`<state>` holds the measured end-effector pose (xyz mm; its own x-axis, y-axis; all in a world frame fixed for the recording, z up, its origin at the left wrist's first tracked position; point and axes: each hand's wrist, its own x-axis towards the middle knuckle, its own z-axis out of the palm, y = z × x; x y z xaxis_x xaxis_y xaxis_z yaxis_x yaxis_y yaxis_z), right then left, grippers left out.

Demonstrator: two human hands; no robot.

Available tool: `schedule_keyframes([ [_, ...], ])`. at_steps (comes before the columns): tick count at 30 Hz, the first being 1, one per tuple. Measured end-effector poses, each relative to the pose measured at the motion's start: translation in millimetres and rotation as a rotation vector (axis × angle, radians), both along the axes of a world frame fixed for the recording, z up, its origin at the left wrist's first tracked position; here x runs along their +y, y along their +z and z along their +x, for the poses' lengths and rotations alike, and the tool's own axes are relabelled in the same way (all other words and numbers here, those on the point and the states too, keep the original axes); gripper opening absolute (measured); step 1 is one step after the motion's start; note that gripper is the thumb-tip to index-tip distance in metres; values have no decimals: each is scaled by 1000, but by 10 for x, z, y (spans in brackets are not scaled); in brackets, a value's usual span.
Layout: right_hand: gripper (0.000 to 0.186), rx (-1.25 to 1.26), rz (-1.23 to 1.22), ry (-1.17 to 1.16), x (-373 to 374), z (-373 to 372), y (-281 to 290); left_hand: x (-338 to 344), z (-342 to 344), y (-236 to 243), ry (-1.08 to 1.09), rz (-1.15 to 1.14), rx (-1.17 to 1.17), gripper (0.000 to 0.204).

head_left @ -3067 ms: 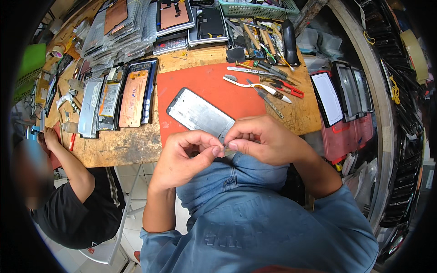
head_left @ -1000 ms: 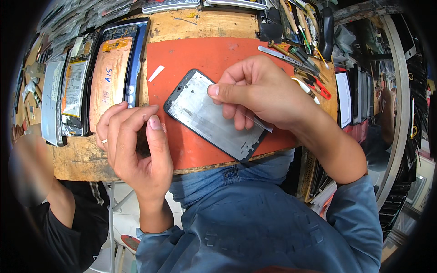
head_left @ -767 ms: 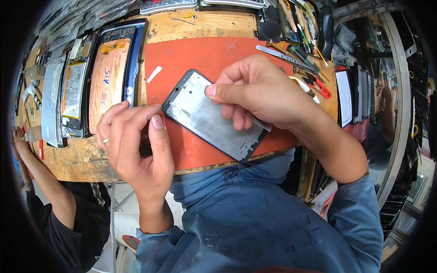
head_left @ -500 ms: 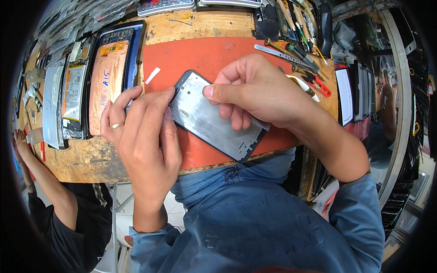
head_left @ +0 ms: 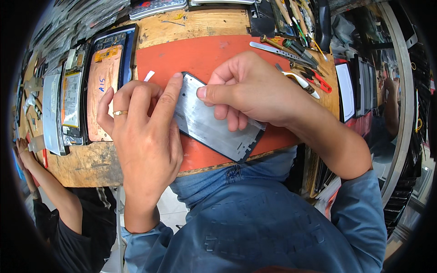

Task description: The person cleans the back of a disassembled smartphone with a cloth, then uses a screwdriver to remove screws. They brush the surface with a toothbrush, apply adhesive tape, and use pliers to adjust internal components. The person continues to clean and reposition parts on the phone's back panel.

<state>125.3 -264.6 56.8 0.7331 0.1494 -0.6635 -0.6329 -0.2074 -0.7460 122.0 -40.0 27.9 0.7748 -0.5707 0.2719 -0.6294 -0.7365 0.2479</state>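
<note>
A grey metal phone frame [head_left: 214, 129] lies slanted on a red mat [head_left: 200, 57] near the wooden bench's front edge. My right hand [head_left: 248, 88] rests on the frame's upper part, thumb and fingers pressing it down. My left hand [head_left: 143, 132], a ring on one finger, lies at the frame's left edge with the index fingertip touching its top left corner. A small white strip [head_left: 149, 75] sits on the mat just left of the frame.
Opened phones and a copper-coloured back panel [head_left: 104, 91] lie on the bench at left. Tweezers, screwdrivers and a red-handled tool [head_left: 300, 59] are spread at right, with more phone screens [head_left: 347, 91] beyond. Another person's arm [head_left: 50, 191] is at lower left.
My left hand has moved up and right from the mat's left edge onto the frame's left corner. My right hand stays on the frame, which has barely shifted.
</note>
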Motion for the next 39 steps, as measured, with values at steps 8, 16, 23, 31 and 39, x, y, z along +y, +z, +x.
schedule_keyframes([
  [8,33,-20,-20,31,-33,-70,19,0,-3,57,-38,145,-29,56],
  [16,33,129,-7,-52,-251,-579,123,97,63,33,-131,204,-94,58],
  [23,32,153,47,-59,-431,-854,87,97,48,-15,-193,161,-87,56],
  [31,30,148,55,-65,-553,-1025,70,44,-33,-25,-210,141,-51,56],
  [39,30,119,46,-51,-683,-1175,42,-16,80,47,-419,101,136,55],
])
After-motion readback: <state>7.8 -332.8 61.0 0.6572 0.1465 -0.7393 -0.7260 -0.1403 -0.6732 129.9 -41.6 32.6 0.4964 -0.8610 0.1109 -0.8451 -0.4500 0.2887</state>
